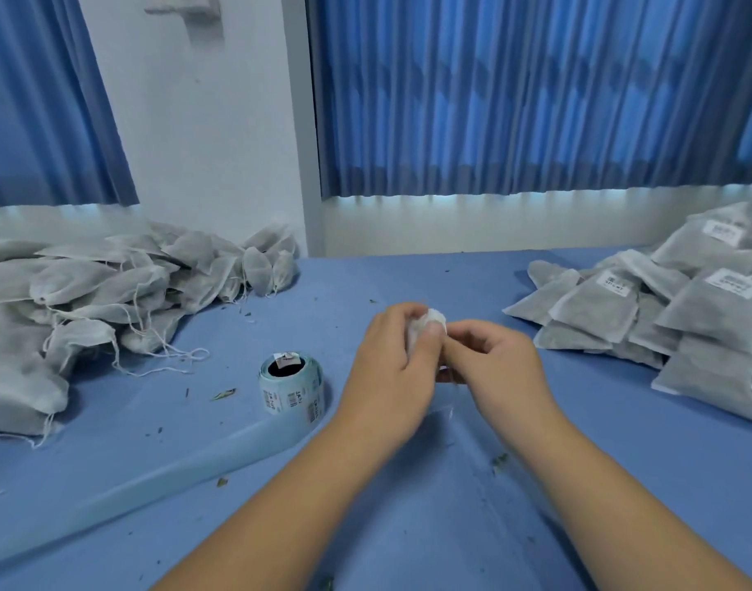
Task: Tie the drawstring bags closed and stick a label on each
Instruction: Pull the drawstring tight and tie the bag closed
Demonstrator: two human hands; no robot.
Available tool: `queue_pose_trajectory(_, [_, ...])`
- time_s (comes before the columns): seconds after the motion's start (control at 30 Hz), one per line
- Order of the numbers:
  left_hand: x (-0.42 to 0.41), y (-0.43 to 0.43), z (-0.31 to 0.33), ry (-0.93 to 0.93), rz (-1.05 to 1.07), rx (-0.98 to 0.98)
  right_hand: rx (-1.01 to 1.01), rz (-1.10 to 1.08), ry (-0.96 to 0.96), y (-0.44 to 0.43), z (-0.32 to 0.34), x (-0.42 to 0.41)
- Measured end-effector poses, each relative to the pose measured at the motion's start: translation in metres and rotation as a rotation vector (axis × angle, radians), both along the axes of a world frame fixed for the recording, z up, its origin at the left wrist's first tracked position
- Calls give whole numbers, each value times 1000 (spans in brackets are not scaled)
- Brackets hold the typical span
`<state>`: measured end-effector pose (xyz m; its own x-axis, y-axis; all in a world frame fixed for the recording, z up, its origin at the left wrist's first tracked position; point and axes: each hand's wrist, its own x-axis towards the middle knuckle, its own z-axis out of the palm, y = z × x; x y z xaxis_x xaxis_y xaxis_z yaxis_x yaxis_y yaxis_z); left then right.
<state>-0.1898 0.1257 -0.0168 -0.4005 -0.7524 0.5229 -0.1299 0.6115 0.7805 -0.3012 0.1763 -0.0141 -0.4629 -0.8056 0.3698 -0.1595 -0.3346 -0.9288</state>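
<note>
A small white drawstring bag [433, 319] is held above the blue table [621, 441] at the centre, mostly hidden by my fingers. My left hand [393, 360] grips its bunched top from the left. My right hand [493, 360] pinches at the bag's neck from the right, fingertips meeting the left thumb. A roll of printed labels [291, 388] stands on the table just left of my left hand. The bag's string is not visible.
A heap of unlabelled white bags [110, 300] with loose strings fills the left side. A stack of labelled grey bags [673, 317] lies at the right. Dried leaf bits are scattered on the table. Blue curtains [536, 91] hang behind.
</note>
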Motion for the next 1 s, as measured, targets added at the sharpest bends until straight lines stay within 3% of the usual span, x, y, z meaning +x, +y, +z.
queue_pose_trajectory(0.2, [12,-3,3,-111,13,-120,66,174,95,12,11,-1])
queue_pose_trajectory(0.37, [32,-1,18,-341,60,-315,213,208,203,19,16,-12])
queue_pose_trajectory(0.57, [44,11,24,-524,114,-298,266,296,241,25,18,-19])
queue_pose_trajectory(0.67, [40,18,19,-509,38,-204,263,362,226,26,18,-15])
queue_pose_trajectory(0.8, [43,22,5,-428,-186,95,257,360,278,28,16,-14])
queue_pose_trajectory(1.0, [45,27,-1,-87,-210,359,176,234,320,26,14,-11])
